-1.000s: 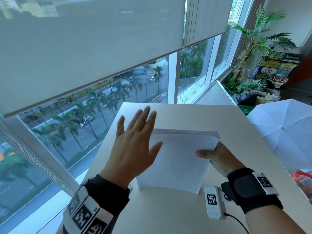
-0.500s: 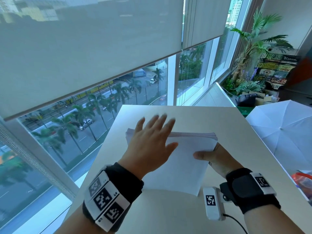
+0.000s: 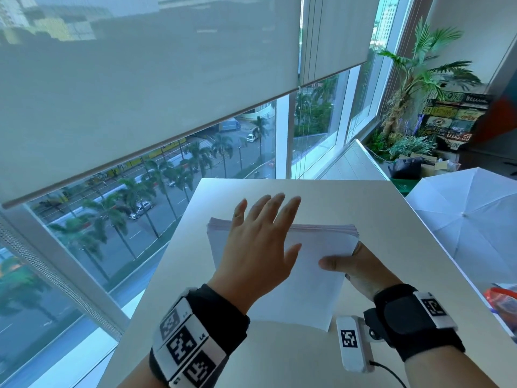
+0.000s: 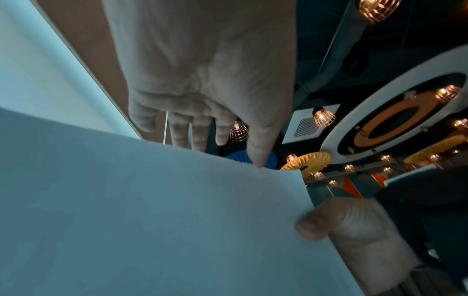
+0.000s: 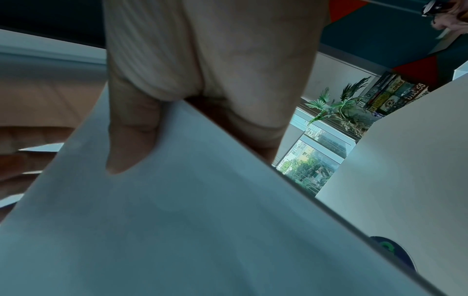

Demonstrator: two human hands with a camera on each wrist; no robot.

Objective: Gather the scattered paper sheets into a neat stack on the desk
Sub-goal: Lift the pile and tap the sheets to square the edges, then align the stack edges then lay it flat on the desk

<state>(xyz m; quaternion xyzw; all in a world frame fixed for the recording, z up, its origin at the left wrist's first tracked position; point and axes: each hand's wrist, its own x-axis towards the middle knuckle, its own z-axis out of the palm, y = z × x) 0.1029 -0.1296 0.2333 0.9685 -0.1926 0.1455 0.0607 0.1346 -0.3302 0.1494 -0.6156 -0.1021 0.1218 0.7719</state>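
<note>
A stack of white paper sheets stands tilted on the pale desk, its lower edge on the desk top. My right hand grips the stack's right edge, thumb on the front sheet and fingers behind. My left hand is spread flat with straight fingers in front of the stack's upper left part. In the left wrist view the left hand has its thumb tip at the top edge of the paper. The right wrist view shows the right hand pinching the paper.
The desk runs up to a large window on the left and ahead. A white umbrella stands open just off the desk's right side. A red-and-clear packet lies at the right edge. Potted plants fill the far corner.
My left hand has moved from the stack's left edge rightward across its front, still spread flat. The right hand keeps the same grip on the right edge.
</note>
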